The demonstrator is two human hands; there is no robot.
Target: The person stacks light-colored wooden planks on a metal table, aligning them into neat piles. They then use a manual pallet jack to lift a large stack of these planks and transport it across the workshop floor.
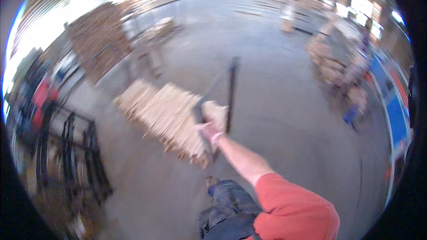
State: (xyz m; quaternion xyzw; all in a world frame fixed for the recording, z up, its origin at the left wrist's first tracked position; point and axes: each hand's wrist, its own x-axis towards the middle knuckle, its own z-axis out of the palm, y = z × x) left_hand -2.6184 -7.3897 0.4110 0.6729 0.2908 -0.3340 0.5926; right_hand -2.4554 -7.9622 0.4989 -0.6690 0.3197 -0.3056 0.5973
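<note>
My right hand (pixel 210 131) reaches forward from a red sleeve and is closed around a dark metal frame (pixel 231 93). The frame has an upright bar and a slanting grey bar; motion blur hides what kind of object it belongs to. Just beyond and to the left of the hand lies a low stack of pale wooden slats (pixel 171 115), with uneven ends toward me. Part of the frame passes in front of the stack's right end. My left hand is out of view.
A black metal rack (pixel 69 151) stands at the lower left. Behind it rises a tall stack of brown boards (pixel 100 40). Blurred brownish items (pixel 331 66) are heaped on the right, beside a blue panel (pixel 396 115) with a red edge. Grey concrete floor (pixel 275 71) spreads ahead.
</note>
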